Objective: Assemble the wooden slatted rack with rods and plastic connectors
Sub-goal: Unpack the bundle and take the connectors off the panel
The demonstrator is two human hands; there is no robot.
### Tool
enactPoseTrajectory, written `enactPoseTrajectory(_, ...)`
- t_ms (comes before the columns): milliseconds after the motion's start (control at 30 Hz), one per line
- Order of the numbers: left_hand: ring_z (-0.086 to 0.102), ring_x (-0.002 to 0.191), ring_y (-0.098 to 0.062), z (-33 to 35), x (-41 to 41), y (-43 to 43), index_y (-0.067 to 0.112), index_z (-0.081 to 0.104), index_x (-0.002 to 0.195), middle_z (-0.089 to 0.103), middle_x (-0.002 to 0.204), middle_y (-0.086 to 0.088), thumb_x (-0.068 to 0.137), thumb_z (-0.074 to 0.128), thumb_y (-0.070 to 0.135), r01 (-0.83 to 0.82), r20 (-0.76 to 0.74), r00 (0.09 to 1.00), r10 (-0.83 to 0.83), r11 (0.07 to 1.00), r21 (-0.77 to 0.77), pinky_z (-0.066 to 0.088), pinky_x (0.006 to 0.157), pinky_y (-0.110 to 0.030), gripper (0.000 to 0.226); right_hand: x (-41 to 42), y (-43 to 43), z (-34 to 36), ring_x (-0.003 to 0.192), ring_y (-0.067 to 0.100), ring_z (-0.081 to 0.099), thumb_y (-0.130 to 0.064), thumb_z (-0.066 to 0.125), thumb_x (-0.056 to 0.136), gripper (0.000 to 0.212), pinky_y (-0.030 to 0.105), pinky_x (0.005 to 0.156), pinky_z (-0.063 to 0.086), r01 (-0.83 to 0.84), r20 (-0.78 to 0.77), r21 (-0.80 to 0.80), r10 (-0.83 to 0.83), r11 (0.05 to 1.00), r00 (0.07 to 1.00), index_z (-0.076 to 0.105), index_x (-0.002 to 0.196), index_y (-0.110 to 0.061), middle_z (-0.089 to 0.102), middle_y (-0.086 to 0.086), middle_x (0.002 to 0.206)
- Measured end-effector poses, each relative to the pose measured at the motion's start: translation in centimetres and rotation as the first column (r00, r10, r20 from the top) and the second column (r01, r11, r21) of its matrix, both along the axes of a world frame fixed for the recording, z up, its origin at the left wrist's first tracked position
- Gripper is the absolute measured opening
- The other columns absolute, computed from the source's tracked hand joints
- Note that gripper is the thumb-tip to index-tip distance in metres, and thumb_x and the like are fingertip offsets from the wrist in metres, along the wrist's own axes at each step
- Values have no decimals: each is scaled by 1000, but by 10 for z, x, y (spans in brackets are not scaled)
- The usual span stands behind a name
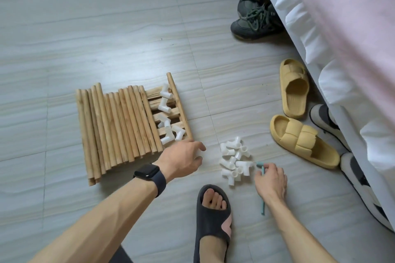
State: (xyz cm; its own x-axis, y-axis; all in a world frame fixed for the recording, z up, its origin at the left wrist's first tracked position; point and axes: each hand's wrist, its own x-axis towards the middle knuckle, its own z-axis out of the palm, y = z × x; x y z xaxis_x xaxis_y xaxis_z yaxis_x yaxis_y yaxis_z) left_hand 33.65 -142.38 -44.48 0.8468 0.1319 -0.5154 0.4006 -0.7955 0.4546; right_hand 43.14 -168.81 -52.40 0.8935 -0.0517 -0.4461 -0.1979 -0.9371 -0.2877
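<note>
Several wooden rods (115,126) lie side by side on top of a wooden slatted panel (180,104) on the floor. White plastic connectors (166,119) are scattered on the panel's slats. A second pile of white connectors (235,160) lies on the floor to the right. My left hand (181,159) hovers at the panel's near right corner with fingers curled round a white connector that is mostly hidden. My right hand (270,179) grips a teal tool (262,188), a small mallet by its look, just right of the floor pile.
A bed with white and pink covers (342,49) runs along the right. Yellow slippers (299,117), dark sneakers (254,13) and black-and-white shoes (359,177) lie beside it. My foot in a black slide (212,220) rests near the pile. Grey floor (85,28) stretches left and beyond.
</note>
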Motion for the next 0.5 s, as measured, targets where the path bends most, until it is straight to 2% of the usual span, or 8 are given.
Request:
enactPoseTrajectory(100,59,112,-24,9,-10,45,27,52,137,52,136,-1,98,53,36,-100,15,995,99,992,81,55,89,-43,39,-4,53,21,116,26,53,-23,63,92,32,37,99,41,-140,68,215,128,966,989,61,122,-16,59,5,120)
enactPoseTrajectory(167,55,118,-25,9,-19,69,26,45,143,49,141,-3,97,57,39,-173,-9,984,176,973,155,54,92,-43,49,-5,96,35,109,18,57,-27,65,92,31,32,93,44,-285,135,357,252,890,958,60,122,-21,57,-3,115)
enactPoseTrajectory(233,52,122,-24,7,-27,85,26,39,148,46,143,-3,95,60,41,-239,-21,969,247,951,196,53,95,-40,59,-3,136,46,104,12,56,-33,64,92,36,28,89,43,-453,163,407,425,793,890,56,126,-26,54,-9,116)
enactPoseTrajectory(333,50,126,-23,-5,-32,91,25,34,151,40,149,-3,94,62,41,-268,-11,961,275,944,193,53,98,-39,66,5,183,50,111,14,56,-44,60,92,50,28,89,45,-677,142,347,677,649,722,48,138,-29,49,-8,129)
enactPoseTrajectory(433,44,135,-25,-21,-27,88,27,26,154,30,156,-5,94,61,47,-298,9,954,301,939,174,49,103,-39,73,9,213,42,124,20,51,-51,58,91,60,34,96,46,-815,67,195,822,545,566,42,144,-27,44,-5,137)
enactPoseTrajectory(500,34,142,-30,-31,-18,85,31,19,156,15,163,-10,91,63,55,-258,1,965,263,945,199,45,108,-43,82,9,223,34,126,23,49,-55,59,90,60,39,96,48,-890,17,98,893,446,449,42,140,-25,44,-4,137)
